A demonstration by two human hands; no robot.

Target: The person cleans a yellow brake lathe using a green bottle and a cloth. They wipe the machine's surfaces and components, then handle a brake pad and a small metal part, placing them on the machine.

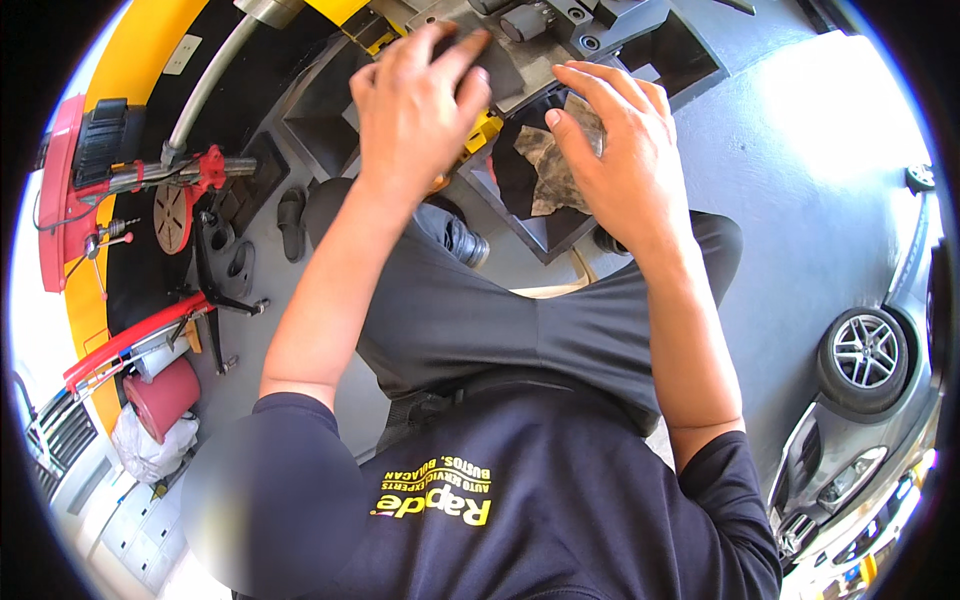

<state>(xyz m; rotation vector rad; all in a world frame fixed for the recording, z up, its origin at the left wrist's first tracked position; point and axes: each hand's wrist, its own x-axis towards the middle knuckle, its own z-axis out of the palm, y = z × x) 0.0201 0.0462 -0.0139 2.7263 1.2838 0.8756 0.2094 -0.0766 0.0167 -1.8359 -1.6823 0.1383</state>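
Note:
My left hand hovers over the metal bench machine, its fingers spread, bent and slightly blurred. A dark flat piece lies beside its thumb and index finger; I cannot make out whether they touch it. My right hand is at the machine's near right edge, fingers stretched out and apart, with nothing visible in it. Beneath its thumb a stained, crumpled rag hangs over a grey tray frame. Dark cylindrical and block fittings sit on the machine beyond both hands.
Yellow machine parts show between my hands, above my knees. Left stand a red drill press, black slippers and a maroon drum. A silver car is parked at the right on the grey floor.

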